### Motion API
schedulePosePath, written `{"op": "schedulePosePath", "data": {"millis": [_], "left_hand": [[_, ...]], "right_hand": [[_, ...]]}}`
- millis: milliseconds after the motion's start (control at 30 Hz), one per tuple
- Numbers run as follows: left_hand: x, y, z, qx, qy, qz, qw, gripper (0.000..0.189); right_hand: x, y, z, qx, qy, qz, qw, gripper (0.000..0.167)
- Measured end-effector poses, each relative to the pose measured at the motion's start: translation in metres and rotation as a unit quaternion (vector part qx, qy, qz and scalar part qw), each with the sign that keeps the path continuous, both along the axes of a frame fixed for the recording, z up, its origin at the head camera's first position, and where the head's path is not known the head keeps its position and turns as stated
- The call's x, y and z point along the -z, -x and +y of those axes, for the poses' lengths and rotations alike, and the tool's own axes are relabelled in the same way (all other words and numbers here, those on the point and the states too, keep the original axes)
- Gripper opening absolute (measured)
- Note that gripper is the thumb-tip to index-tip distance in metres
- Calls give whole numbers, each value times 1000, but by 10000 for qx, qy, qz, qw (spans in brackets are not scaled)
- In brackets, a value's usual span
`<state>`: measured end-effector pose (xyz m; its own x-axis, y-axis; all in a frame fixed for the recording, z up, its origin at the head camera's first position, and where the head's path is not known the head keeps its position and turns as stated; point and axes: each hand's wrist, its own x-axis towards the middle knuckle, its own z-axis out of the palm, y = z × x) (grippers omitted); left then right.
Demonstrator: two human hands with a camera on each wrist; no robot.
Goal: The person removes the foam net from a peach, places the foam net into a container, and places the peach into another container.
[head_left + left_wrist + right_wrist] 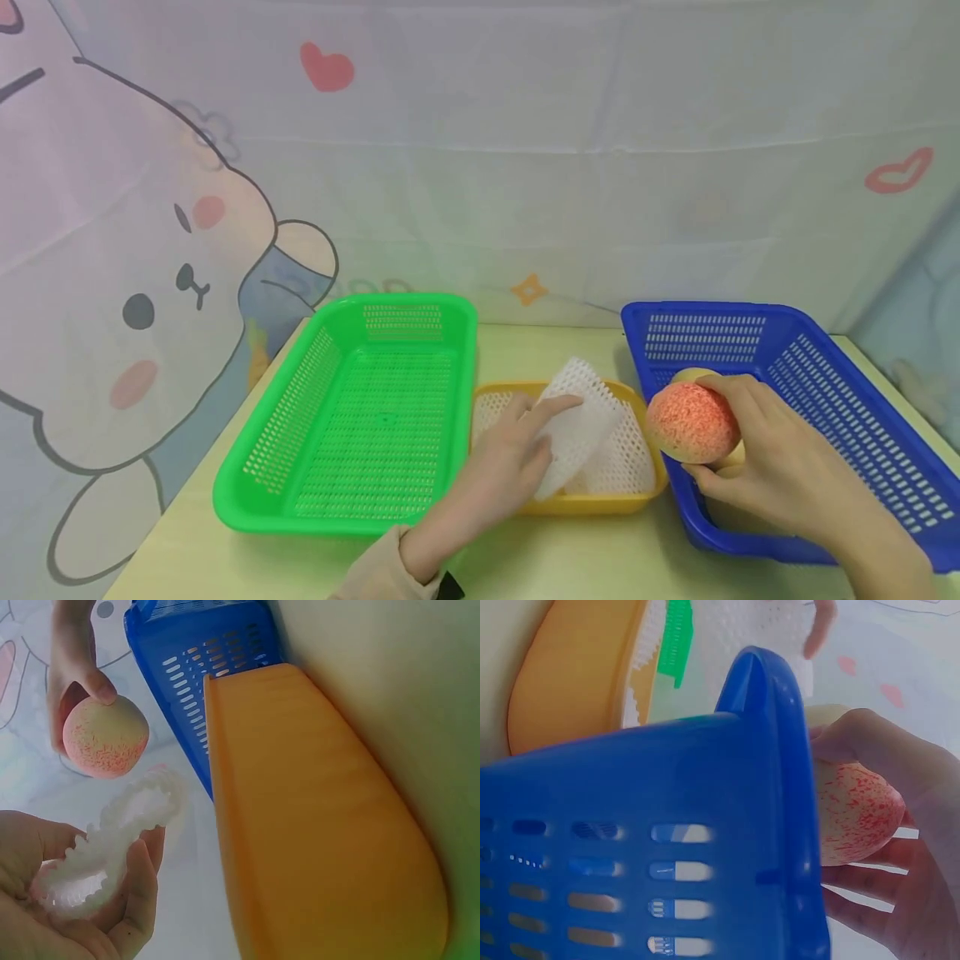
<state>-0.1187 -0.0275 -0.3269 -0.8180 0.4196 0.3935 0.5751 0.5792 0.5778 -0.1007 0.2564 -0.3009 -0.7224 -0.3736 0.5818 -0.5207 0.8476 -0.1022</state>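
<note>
My left hand holds a white foam net sleeve above the small yellow basket. In the left wrist view the fingers curl round the sleeve, whose end gapes between them. My right hand grips a peach, pink-red on one side and pale yellow on the other, over the near left rim of the blue basket. Thumb and fingers lie on opposite sides of the peach in the right wrist view. Sleeve and peach are apart, with the peach to the right.
More white foam nets lie in the yellow basket. Pale yellow round fruit shows in the blue basket, partly hidden behind the held peach. A large green basket stands at the left. Behind the table hangs a printed cloth.
</note>
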Motion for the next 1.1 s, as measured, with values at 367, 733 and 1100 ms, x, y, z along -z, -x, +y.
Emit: {"op": "schedulePosePath", "data": {"millis": [367,733,1100], "left_hand": [[7,0,10,-259,-365,-605,9972,52],[18,5,14,-234,-800,-1132,9901,57],[27,8,16,-151,-493,-1457,9880,64]], "right_hand": [[-2,-5,7,172,11,-294,9994,84],[-13,-13,7,725,79,-992,9924,75],[-11,-12,18,569,-102,-568,9967,81]]}}
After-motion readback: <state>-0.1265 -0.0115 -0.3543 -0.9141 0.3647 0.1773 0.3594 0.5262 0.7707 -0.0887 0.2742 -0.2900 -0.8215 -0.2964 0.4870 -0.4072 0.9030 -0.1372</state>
